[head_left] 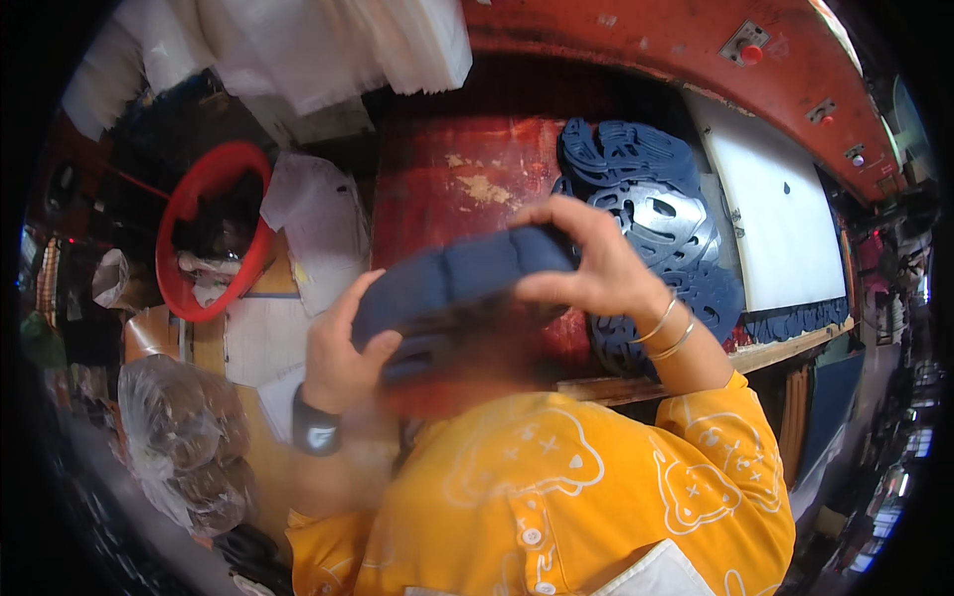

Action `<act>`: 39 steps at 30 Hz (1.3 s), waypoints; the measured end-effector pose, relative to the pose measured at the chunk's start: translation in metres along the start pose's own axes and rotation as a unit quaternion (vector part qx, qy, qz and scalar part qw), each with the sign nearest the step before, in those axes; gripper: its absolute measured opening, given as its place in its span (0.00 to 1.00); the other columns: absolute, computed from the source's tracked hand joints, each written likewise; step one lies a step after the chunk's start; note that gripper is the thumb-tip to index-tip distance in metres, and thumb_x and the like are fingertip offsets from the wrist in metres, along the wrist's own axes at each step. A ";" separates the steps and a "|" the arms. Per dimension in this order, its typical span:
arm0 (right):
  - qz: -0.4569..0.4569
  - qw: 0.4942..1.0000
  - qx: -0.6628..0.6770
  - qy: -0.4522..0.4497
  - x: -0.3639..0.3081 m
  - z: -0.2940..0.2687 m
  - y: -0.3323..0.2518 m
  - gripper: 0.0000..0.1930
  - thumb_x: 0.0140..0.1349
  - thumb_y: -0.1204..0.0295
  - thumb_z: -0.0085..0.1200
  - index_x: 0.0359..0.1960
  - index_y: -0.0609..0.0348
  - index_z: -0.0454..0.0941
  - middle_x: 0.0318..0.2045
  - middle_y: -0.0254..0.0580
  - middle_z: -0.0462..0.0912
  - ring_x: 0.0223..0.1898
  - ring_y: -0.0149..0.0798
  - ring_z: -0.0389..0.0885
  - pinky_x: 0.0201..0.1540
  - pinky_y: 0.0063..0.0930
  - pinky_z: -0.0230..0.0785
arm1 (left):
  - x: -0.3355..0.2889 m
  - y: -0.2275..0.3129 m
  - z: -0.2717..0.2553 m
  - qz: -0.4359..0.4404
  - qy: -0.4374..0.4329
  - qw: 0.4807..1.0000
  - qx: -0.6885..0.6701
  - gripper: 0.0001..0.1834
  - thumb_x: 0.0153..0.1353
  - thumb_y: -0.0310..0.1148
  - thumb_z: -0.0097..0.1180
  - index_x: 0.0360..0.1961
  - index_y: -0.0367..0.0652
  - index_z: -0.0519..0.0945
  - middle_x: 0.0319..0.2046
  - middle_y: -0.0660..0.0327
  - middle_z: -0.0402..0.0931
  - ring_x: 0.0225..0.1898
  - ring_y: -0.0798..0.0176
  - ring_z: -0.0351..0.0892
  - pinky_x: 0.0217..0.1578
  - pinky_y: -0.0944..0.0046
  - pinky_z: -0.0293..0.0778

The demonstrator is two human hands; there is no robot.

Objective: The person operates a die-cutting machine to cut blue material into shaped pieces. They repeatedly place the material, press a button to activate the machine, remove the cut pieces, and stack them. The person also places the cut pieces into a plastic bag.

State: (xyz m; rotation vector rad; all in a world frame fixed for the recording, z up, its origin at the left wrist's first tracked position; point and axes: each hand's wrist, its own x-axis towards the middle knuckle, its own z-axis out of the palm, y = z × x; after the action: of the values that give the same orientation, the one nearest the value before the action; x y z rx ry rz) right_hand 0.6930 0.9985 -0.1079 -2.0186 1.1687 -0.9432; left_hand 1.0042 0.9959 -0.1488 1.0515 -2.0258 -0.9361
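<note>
Between my two hands is a thick dark blue stack of cut pieces (452,278), with grooves running down its side. Its lower part is smeared by motion. My left hand (338,343) is closed round the left end, thumb on the near side. At the other end my right hand (591,263) grips the stack, thumb below and fingers over the top edge. Just beyond the right hand lies a pile of dark blue cut-out sheets (636,154) full of holes. A shiny silver piece with similar openings (661,223) rests on that pile.
Under the stack is a worn red work surface (437,179). A white board (775,209) lies at the right, below a red machine beam with buttons (646,35). On the left are a red-rimmed basket (172,253) and a clear plastic bag (179,427). White sheets (298,50) hang at the upper left.
</note>
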 end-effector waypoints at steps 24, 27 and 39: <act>0.087 0.963 0.181 0.177 -0.013 0.013 0.069 0.17 0.69 0.67 0.45 0.52 0.64 0.76 0.44 0.42 0.82 0.47 0.30 0.76 0.52 0.24 0.66 | -0.018 -0.058 0.016 -0.110 0.221 0.941 -0.230 0.25 0.72 0.39 0.38 0.60 0.28 0.68 0.57 0.49 0.71 0.59 0.58 0.70 0.60 0.61 0.62; 0.080 0.947 0.171 0.261 -0.026 -0.011 0.058 0.16 0.69 0.68 0.45 0.51 0.66 0.77 0.47 0.39 0.81 0.49 0.30 0.75 0.53 0.23 0.65 | 0.034 -0.044 -0.040 -0.055 0.291 0.931 -0.215 0.23 0.69 0.32 0.47 0.61 0.31 0.67 0.56 0.51 0.71 0.57 0.61 0.71 0.59 0.62 0.64; 0.131 0.891 0.176 0.397 -0.119 -0.017 0.045 0.10 0.65 0.75 0.50 0.43 0.68 0.78 0.37 0.39 0.80 0.39 0.31 0.78 0.46 0.24 0.71 | 0.277 -0.058 -0.096 -0.039 0.376 0.918 -0.123 0.35 0.45 0.38 0.73 0.53 0.35 0.71 0.47 0.50 0.73 0.46 0.59 0.73 0.47 0.60 0.70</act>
State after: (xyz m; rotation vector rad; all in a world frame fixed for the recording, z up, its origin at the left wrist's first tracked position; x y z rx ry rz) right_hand 0.6163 1.0829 -0.1659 -1.1447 1.4839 -1.7649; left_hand 0.9765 0.7052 -0.0833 1.1294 -1.2064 -0.6552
